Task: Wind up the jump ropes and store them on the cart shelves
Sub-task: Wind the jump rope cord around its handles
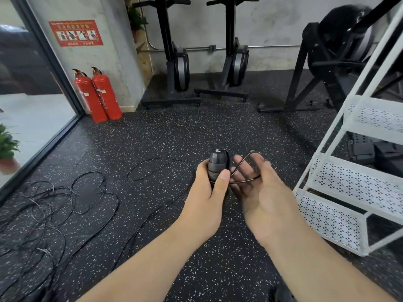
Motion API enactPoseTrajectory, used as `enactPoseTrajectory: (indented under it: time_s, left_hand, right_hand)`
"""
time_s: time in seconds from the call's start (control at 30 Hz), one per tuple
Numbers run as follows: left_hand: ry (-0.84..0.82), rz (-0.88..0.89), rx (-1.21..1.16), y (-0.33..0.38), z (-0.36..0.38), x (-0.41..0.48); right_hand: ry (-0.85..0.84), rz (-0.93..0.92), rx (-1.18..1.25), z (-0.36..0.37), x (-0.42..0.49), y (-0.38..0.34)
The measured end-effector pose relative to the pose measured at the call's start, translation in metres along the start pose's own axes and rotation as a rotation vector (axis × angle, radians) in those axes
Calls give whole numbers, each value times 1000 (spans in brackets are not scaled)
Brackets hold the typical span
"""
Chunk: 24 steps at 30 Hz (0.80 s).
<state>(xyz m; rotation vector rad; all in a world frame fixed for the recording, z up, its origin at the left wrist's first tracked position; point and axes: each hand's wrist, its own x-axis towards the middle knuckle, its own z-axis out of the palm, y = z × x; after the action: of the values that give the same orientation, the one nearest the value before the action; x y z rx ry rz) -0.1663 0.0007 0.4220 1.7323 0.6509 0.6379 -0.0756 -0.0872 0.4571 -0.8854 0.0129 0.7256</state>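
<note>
The left hand [210,182] is closed around the upright jump-rope handles [218,165], long axis pointing far, while the spread right hand [259,182] just right of them carries a cord loop [244,171] over its fingers, cart [357,171] farther right.

Two red fire extinguishers [98,95] stand side by side on the speckled rubber floor [174,131] against a grey concrete wall [104,57], beneath a red safety sign [75,33] bearing four small pictures. To their left runs a dark-framed glass wall [32,79], with a potted plant [7,149] in a reddish pot at its foot. Along the back wall, two black rowing machines [178,68] stand stored upright on wheeled bases, and a third black exercise machine [340,55] with a large round housing sits to the right. A metal conduit pipe [272,47] runs across the back wall.
</note>
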Motion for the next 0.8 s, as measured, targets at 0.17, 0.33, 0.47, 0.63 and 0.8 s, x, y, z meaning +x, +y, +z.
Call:
enactPoseTrajectory:
  time_s: [0.17, 0.33, 0.47, 0.63, 0.8]
  left_hand:
    - [39, -5, 98, -3, -6, 3]
    - [51, -11, 128, -2, -9, 2]
    - [80, 11, 124, -1, -10, 2]
    - [100, 23, 179, -4, -12, 0]
    - [85, 34, 203, -6, -9, -3]
  right_hand:
    - [-124, -154, -276, 6, -11, -7]
    - [-182, -338, -644, 1, -16, -3]
    - [-146, -508, -923, -4, -16, 6]
    - [-86, -512, -952, -4, -14, 9]
    - [-46, -487, -902, -4, -13, 10]
